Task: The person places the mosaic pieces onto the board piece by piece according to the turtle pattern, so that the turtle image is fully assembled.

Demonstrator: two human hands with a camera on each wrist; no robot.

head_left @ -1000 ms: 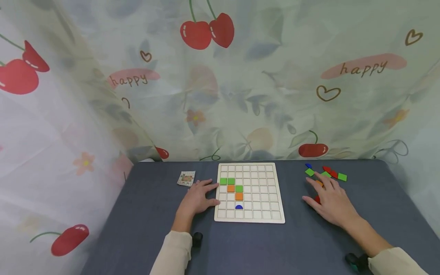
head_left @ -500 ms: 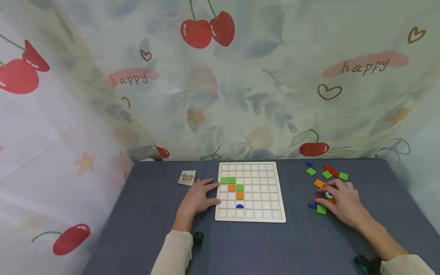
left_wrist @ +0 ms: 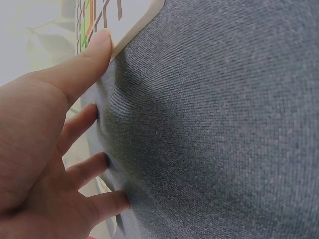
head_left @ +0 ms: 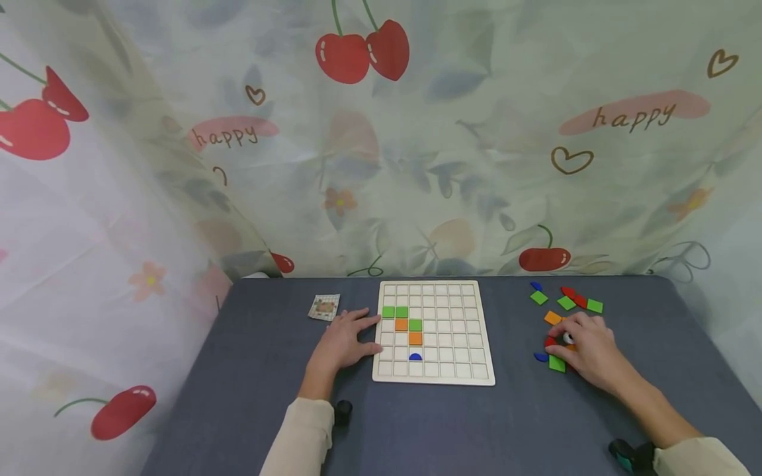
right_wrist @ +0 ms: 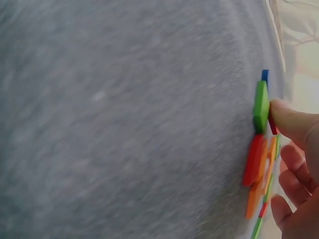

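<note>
In the head view a pale gridded board lies on the table. Green square tiles, orange square tiles and a blue half-round tile occupy some of its cells. My left hand rests at the board's left edge; thumb and index fingertip touch the rim, fingers spread. Over loose tiles on the right, my right hand has thumb and forefinger bent together at a small red tile. The right wrist view shows the thumb against that red tile; its exact shape is partly hidden.
A green tile and a blue tile lie beside the right hand. Farther back are an orange tile and several green, red and blue ones. A small picture card lies left of the board. A patterned curtain hangs behind the table.
My right hand has drawn back and to the right from spread over the tiles, its fingers closing in on a red tile. The left hand stays at the board edge.
</note>
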